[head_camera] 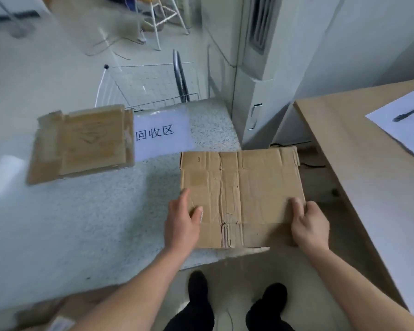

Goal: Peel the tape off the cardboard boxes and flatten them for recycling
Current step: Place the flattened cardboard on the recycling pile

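A flattened brown cardboard box (242,192), creased down its middle, lies partly over the right end of a grey speckled counter (81,211). My left hand (183,223) grips its left edge, thumb on top. My right hand (310,223) grips its right edge near the near corner, fingers curled round it. A second flattened cardboard piece (81,142) with strips of tape on it lies further left on the counter, apart from both hands.
A white sign (161,134) with printed characters lies beside the second piece. A wire basket (153,87) stands behind the counter. A wooden table (368,163) with paper (406,123) and a pen (410,114) is to the right. More cardboard (58,316) shows at bottom left. My shoes (237,292) are on the floor below.
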Action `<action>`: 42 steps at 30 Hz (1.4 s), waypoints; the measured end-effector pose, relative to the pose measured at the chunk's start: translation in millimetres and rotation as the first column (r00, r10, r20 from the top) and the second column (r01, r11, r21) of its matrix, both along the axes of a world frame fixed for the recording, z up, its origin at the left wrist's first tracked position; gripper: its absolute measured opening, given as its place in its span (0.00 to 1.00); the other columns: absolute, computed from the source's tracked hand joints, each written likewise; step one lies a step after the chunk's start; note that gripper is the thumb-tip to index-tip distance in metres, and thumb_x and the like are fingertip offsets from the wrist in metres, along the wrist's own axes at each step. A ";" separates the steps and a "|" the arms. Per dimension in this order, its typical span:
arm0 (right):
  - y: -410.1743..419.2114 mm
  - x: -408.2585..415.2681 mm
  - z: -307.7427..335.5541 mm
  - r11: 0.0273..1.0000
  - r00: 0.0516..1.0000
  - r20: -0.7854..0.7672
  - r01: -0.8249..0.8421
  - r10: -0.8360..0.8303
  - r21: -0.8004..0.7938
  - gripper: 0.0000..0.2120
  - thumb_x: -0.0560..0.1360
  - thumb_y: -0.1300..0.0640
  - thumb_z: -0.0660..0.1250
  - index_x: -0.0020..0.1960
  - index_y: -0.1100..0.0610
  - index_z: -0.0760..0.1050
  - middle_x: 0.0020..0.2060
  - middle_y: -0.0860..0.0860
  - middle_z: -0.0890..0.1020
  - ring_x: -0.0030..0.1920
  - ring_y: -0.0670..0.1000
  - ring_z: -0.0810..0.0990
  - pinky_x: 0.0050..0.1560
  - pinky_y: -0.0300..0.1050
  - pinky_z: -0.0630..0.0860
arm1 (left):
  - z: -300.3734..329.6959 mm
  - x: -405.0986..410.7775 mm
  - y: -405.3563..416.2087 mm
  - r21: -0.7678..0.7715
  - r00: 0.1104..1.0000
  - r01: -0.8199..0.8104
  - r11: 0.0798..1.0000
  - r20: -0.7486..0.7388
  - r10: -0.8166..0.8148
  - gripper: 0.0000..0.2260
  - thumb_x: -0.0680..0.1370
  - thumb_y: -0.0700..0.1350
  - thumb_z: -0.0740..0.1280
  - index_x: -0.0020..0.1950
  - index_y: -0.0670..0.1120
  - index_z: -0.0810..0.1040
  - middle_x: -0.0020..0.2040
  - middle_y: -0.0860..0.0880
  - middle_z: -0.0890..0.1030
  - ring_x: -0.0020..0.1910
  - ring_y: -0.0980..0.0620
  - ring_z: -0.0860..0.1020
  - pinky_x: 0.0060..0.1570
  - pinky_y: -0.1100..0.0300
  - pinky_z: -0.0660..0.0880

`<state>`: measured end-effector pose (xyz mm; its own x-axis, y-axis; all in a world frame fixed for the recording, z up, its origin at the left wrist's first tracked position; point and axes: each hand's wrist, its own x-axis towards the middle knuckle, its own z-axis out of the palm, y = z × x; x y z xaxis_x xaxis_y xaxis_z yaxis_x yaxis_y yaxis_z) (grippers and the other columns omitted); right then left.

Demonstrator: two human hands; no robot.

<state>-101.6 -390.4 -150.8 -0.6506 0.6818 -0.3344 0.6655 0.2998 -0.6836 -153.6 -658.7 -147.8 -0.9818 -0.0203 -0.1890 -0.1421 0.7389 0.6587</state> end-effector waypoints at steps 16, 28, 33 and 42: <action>-165.9 -43.8 -54.7 0.617 0.695 0.288 -0.718 0.658 0.323 0.28 0.82 0.44 0.56 0.79 0.51 0.57 0.80 0.58 0.54 0.79 0.59 0.53 0.74 0.59 0.56 | -45.0 -1.5 -151.3 -0.471 0.967 0.214 0.856 0.228 -0.117 0.33 0.80 0.62 0.59 0.81 0.56 0.49 0.80 0.49 0.35 0.80 0.40 0.41 0.75 0.39 0.52; -176.0 -68.0 -121.7 0.172 0.343 0.408 -0.901 0.846 0.399 0.32 0.81 0.36 0.47 0.81 0.49 0.52 0.81 0.54 0.53 0.81 0.57 0.50 0.74 0.63 0.54 | -101.5 -13.0 -115.0 -0.518 0.857 0.499 0.695 0.413 -0.308 0.31 0.80 0.67 0.43 0.78 0.60 0.31 0.75 0.51 0.22 0.75 0.38 0.26 0.70 0.25 0.40; -175.2 -68.7 -122.2 0.182 0.351 0.370 -0.889 0.860 0.420 0.31 0.81 0.37 0.49 0.81 0.49 0.55 0.80 0.55 0.56 0.80 0.57 0.53 0.74 0.62 0.52 | -99.7 -13.7 -114.1 -0.520 0.856 0.497 0.695 0.427 -0.293 0.31 0.80 0.68 0.41 0.76 0.61 0.28 0.73 0.52 0.20 0.73 0.40 0.24 0.69 0.26 0.36; -167.7 -70.0 -116.6 0.307 0.396 0.202 -0.880 0.896 0.361 0.27 0.77 0.38 0.57 0.72 0.50 0.70 0.79 0.52 0.60 0.79 0.55 0.56 0.74 0.62 0.57 | -91.0 -18.5 -119.7 -0.407 0.825 0.523 0.749 0.462 -0.325 0.34 0.80 0.68 0.48 0.76 0.62 0.29 0.73 0.55 0.20 0.73 0.43 0.23 0.72 0.29 0.37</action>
